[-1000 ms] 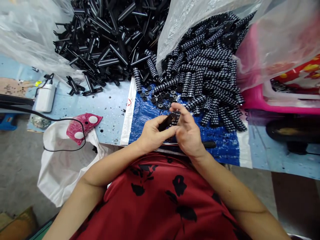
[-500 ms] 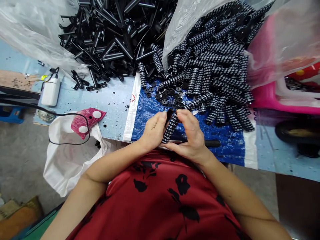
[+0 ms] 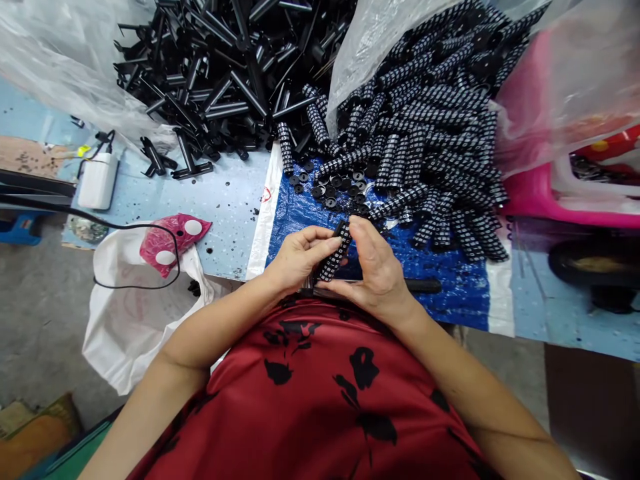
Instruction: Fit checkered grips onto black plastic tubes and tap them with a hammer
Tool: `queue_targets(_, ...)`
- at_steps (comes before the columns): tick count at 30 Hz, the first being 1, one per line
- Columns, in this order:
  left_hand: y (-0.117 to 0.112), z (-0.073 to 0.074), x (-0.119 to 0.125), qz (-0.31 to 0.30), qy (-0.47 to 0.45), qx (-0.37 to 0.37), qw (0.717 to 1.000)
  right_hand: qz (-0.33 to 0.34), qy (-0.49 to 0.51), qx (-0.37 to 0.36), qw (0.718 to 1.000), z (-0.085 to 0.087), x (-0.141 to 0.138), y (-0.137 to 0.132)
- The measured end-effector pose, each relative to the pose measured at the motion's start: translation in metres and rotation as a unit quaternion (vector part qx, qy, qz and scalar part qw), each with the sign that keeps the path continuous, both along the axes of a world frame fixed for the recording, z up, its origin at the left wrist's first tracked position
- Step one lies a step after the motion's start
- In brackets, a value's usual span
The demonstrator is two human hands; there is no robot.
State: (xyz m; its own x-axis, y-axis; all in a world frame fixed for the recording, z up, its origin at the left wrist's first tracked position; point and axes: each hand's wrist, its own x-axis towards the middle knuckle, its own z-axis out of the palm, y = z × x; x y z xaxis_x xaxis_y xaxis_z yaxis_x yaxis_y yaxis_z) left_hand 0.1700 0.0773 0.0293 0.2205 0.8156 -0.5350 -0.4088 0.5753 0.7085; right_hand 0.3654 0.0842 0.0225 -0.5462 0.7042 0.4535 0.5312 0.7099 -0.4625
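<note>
Both my hands meet over the blue tarp (image 3: pixel 450 293) near the table's front edge. My left hand (image 3: pixel 297 257) and my right hand (image 3: pixel 375 270) are both closed around one black grip sleeve with white squares (image 3: pixel 335 253), held tilted between them. Just beyond the hands lie several small black round caps (image 3: pixel 333 187). A big heap of the same patterned sleeves (image 3: pixel 425 127) spills from a clear plastic bag (image 3: pixel 380 40) at the back right. A heap of plain black plastic rods (image 3: pixel 225 67) fills the back left.
A thin black tool (image 3: pixel 423 287) lies on the tarp by my right wrist. A white adapter (image 3: pixel 97 180) with a black cable sits at the left. A white bag with a pink pouch (image 3: pixel 173 243) hangs off the table edge. A pink toy car (image 3: pixel 565 193) stands on the right.
The sleeve has been turned from lying across my fingers to a steeper tilt, and both hands have closed around it more tightly, slightly nearer my body.
</note>
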Motion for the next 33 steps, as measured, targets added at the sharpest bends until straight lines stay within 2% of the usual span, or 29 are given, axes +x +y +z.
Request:
queue_targets(2, 0.002, -0.006, -0.011, -0.002, 0.036, 0.040, 0.999, 0.012, -0.019, -0.027, 0.999, 0.000, 0.011, -0.003)
queue_targets(4, 0.005, -0.014, -0.029, 0.000, 0.162, 0.145, 0.976, 0.021, -0.078, -0.039, 0.996, -0.001, 0.028, -0.009)
queue_targets(5, 0.007, -0.017, -0.040, -0.007, 0.244, 0.200, 0.949, 0.028, -0.119, -0.037, 0.992, -0.002, 0.036, -0.012)
queue_targets(7, 0.010, -0.021, -0.061, -0.059, 0.393, 0.275, 0.875, 0.038, -0.164, -0.025, 0.985, -0.002, 0.047, -0.017)
queue_targets(9, 0.015, -0.023, -0.077, -0.141, 0.479, 0.289, 0.817, 0.025, -0.167, -0.007, 0.986, 0.001, 0.047, -0.018)
queue_targets(10, 0.018, -0.023, -0.083, -0.179, 0.494, 0.279, 0.804, 0.009, -0.154, 0.003, 0.988, 0.004, 0.044, -0.016)
queue_targets(11, 0.022, -0.023, -0.086, -0.211, 0.496, 0.261, 0.801, -0.011, -0.137, 0.012, 0.990, 0.007, 0.038, -0.014)
queue_targets(13, 0.029, -0.022, -0.087, -0.252, 0.474, 0.217, 0.815, -0.051, -0.089, 0.032, 0.994, 0.013, 0.024, -0.005)
queue_targets(14, 0.032, -0.022, -0.087, -0.259, 0.461, 0.198, 0.826, -0.066, -0.073, 0.047, 0.994, 0.014, 0.017, -0.001)
queue_targets(16, 0.037, -0.023, -0.084, -0.255, 0.440, 0.176, 0.843, -0.069, -0.101, 0.069, 0.990, 0.012, 0.007, 0.008)
queue_targets(20, 0.042, -0.025, -0.082, -0.260, 0.431, 0.182, 0.845, -0.042, -0.205, 0.073, 0.975, 0.009, 0.000, 0.014)
queue_targets(22, 0.045, -0.025, -0.084, -0.274, 0.427, 0.196, 0.839, -0.030, -0.158, 0.074, 0.984, 0.011, -0.002, 0.011)
queue_targets(25, 0.051, -0.025, -0.086, -0.280, 0.410, 0.192, 0.846, 0.031, -0.064, 0.073, 0.995, 0.015, -0.008, 0.003)
queue_targets(28, 0.056, -0.025, -0.079, -0.284, 0.408, 0.162, 0.852, 0.084, -0.101, 0.067, 0.989, 0.011, -0.016, -0.005)
queue_targets(30, 0.057, -0.024, -0.071, -0.284, 0.429, 0.162, 0.842, 0.101, -0.134, 0.058, 0.984, 0.006, -0.017, -0.007)
queue_targets(33, 0.050, -0.014, -0.072, -0.268, 0.464, 0.190, 0.822, 0.113, -0.085, 0.030, 0.990, 0.001, -0.007, -0.005)
